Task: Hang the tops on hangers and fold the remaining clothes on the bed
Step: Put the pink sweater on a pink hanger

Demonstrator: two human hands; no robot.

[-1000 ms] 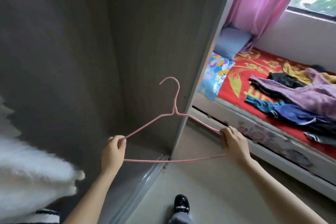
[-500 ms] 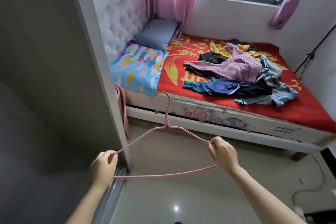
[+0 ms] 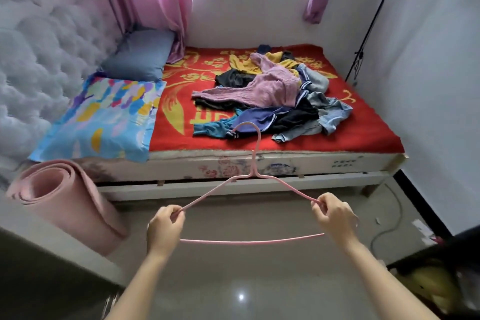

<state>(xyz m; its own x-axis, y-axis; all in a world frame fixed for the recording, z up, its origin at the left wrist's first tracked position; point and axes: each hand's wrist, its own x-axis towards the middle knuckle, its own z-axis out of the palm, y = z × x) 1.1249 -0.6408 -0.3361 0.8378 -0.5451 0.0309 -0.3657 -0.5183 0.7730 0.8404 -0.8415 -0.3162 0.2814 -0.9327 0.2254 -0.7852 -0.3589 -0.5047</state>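
Nearby, thin pink wire hanger (image 3: 253, 175) held level over floor, hook pointing far toward bed. Left hand (image 3: 165, 227) pinches left shoulder end, right hand (image 3: 335, 218) pinches right end. Probably light, springy, slim to grip. Farther, on red patterned blanket (image 3: 363, 132), jumbled heap of soft clothes (image 3: 293, 114). Mauve ribbed knit sweater (image 3: 270, 87) on top, limp; best lifted by shoulders.

Both corners of pink hanger (image 3: 254, 161) hidden inside left hand (image 3: 165, 228) & right hand (image 3: 335, 218). Pile of clothes (image 3: 293, 117): lower items buried under purple sweater (image 3: 270, 88), can't tell tops from rest. Yellow object (image 3: 426, 283) bottom right blurred, unidentifiable.
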